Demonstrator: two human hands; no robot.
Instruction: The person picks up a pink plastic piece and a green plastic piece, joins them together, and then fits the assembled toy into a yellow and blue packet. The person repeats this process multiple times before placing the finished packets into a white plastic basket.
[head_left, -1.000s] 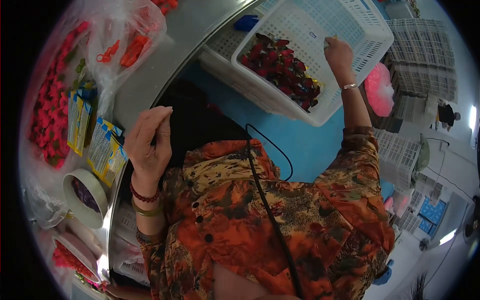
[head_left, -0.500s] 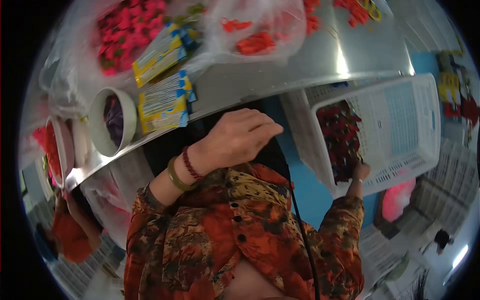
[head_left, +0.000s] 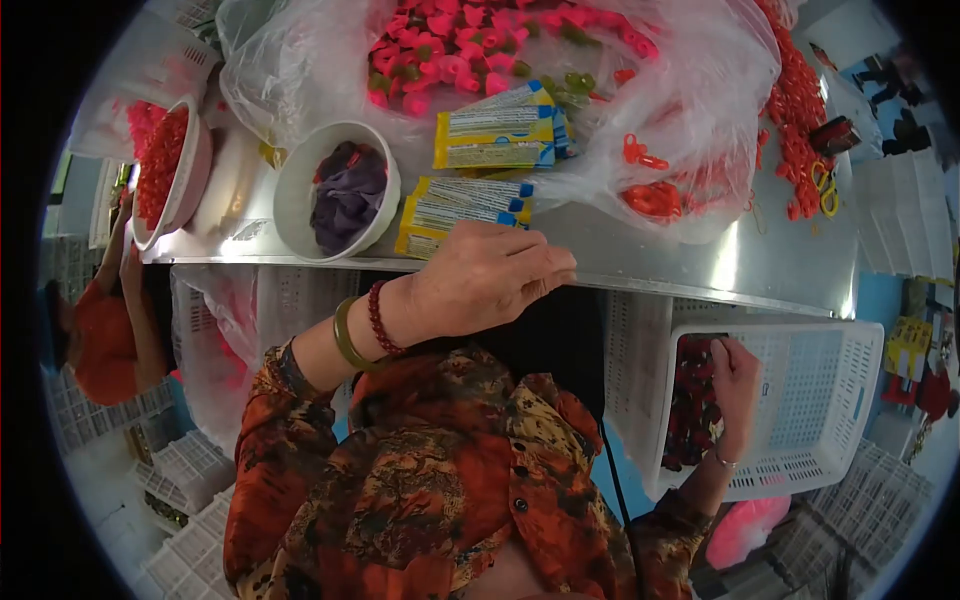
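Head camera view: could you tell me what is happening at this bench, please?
A person in an orange patterned shirt works at a steel bench. Their left hand rests at the bench edge beside yellow packets, fingers curled. Their right hand reaches into a white basket of dark red pieces below the bench. A bowl and bags of pink parts sit on top.

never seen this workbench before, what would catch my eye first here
A big clear bag of pink pieces sprawls across the far side of the metal table. The left hand hovers at the table's near edge by yellow packets, while the right hand reaches into a white basket of dark red pieces.
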